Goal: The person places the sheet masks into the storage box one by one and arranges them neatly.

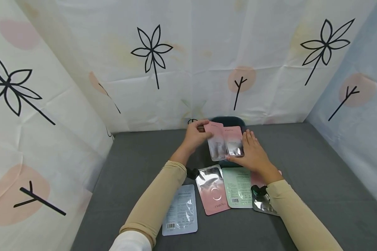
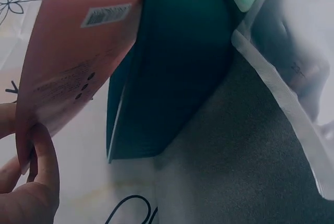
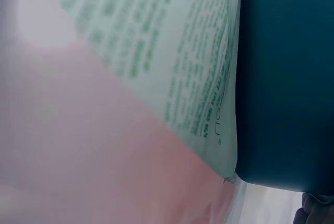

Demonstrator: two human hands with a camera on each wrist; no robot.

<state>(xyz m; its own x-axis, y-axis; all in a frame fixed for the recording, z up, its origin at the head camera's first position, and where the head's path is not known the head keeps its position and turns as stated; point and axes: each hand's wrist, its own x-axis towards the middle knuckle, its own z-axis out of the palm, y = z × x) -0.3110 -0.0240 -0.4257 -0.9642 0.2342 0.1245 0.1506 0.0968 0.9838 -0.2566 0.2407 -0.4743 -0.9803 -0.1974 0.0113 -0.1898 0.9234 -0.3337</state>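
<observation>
Pink and silver, pinched by the edge

Nearest on the grey table (image 1: 138, 167), a flat light-blue packet (image 1: 182, 212) lies in front of the smooth dark teal bin (image 2: 177, 67) and to its left. A bit farther, right in front of the bin, are a shiny silver-and-pink packet (image 1: 213, 191) and a flat pale-green packet (image 1: 238, 188). In front of the bin and to its right, a silver-bottomed packet (image 1: 265, 206) is partly hidden by the right arm (image 1: 301, 216).

Up at the bin's left side, the left hand (image 1: 196, 134) pinches a slim pink-and-silver packet (image 1: 216, 141) by its edge. The right hand (image 1: 256, 155) is at the bin's right side, fingers straight, thumb stretched out. Near that thumb is a second pink-topped packet (image 1: 234, 139). I can't tell if the thumb holds it or if it stands in the bin. Behind the bin hangs a pale cloth (image 1: 207, 87).

The pinched packet could slip and miss the bin, I think, because fingers hold just one edge. The two pink ones might bump, being so close.

Count: one bin, two hands, two packets up at the bin, and four on the table that I can see, each different.
</observation>
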